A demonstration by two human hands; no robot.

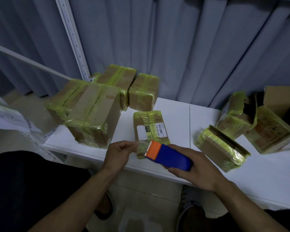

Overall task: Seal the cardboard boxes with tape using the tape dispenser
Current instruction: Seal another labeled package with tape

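Observation:
A blue tape dispenser with an orange toothed end is gripped in my right hand just above the table's front edge. My left hand pinches the clear tape end stretched from the dispenser's orange end. Right behind both hands lies a small cardboard box wrapped in yellow-green tape, with a white barcode label on top. The tape hangs over that box's near end.
Several taped boxes stand stacked at the back left of the white table. At the right lie a box with a raised flap and open boxes. A grey curtain hangs behind. A white shelf post rises at the left.

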